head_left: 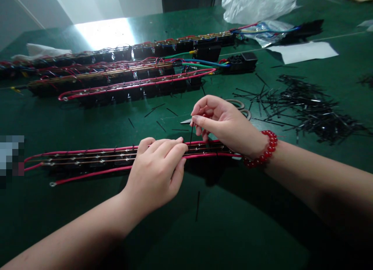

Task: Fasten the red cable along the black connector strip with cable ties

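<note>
A long black relay strip with red wires (87, 161) lies across the green table (58, 122) in front of me. My left hand (159, 167) rests on its middle, fingers curled and pressed down on the wires. My right hand (224, 122), with a red bead bracelet (264, 149) on the wrist, pinches a thin black cable tie (191, 135) that stands upright from the strip, just past my left fingertips.
Several finished wired strips (131, 83) lie in rows at the back. Scissors (241, 106) sit behind my right hand. A heap of cut black tie ends (309, 106) spreads to the right. Plastic bags (259, 5) and white paper (303, 51) lie far right.
</note>
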Demonstrator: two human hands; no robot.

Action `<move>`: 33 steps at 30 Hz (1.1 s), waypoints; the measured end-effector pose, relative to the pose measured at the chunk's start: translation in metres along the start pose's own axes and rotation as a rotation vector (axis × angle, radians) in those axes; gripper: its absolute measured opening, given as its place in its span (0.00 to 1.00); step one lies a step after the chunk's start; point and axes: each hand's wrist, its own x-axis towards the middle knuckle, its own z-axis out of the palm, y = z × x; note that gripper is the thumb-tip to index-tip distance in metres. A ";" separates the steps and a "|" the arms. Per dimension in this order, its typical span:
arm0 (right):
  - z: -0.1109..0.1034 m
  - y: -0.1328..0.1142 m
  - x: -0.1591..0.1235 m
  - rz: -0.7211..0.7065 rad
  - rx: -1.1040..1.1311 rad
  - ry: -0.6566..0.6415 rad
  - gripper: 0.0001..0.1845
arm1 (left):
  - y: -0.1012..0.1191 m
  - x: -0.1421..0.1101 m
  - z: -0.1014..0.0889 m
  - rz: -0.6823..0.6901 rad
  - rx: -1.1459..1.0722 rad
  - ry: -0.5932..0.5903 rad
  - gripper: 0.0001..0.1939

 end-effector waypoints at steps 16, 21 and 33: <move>0.001 -0.002 0.000 0.022 -0.038 0.002 0.05 | 0.002 -0.008 0.002 0.127 0.059 0.023 0.18; 0.001 -0.002 0.000 0.023 -0.040 -0.001 0.05 | 0.003 -0.007 0.001 0.137 0.057 0.030 0.16; 0.001 -0.002 0.000 0.034 -0.061 -0.016 0.05 | 0.001 -0.008 0.004 0.113 0.003 0.055 0.13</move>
